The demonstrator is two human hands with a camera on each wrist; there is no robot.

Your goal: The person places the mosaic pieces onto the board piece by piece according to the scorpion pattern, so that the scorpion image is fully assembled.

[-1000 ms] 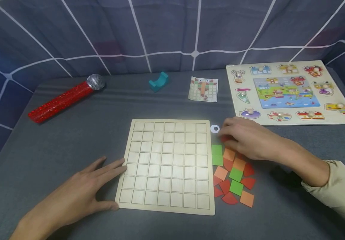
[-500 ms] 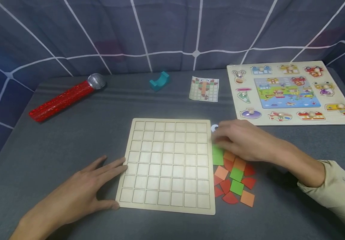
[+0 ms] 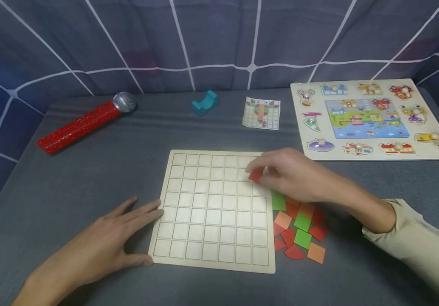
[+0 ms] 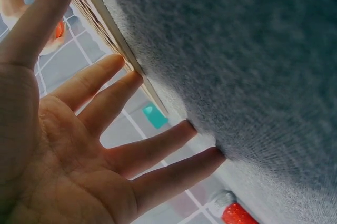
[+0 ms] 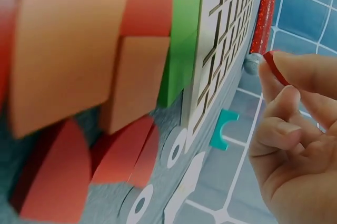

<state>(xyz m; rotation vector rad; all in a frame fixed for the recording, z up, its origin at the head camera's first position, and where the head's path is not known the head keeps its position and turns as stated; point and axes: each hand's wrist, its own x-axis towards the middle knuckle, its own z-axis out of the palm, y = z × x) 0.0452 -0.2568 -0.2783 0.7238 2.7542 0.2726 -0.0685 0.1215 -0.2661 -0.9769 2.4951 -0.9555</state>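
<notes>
My right hand (image 3: 294,174) pinches a red quarter-circle tile (image 3: 255,175) between thumb and fingers, over the upper right squares of a wooden grid board (image 3: 213,221). In the right wrist view the same tile (image 5: 276,68) shows edge-on at the fingertips. My left hand (image 3: 101,242) lies spread at the board's left edge, its fingertips and thumb touching the rim; in the left wrist view two fingertips (image 4: 134,76) meet that edge. Loose tiles lie along the board's right side: orange squares (image 3: 316,253), green squares (image 3: 302,239) and red quarter-circles (image 3: 294,252), some partly overlapping.
A small printed pattern card (image 3: 261,113) lies behind the board. Farther left are a teal arch block (image 3: 205,103) and a red toy microphone (image 3: 85,123). A wooden knob puzzle (image 3: 366,119) sits at the back right. Two white rings (image 5: 175,147) lie beside the board.
My right hand has moved left from beside the board, carrying the red tile over the grid. My left hand has stayed at the board's edge.
</notes>
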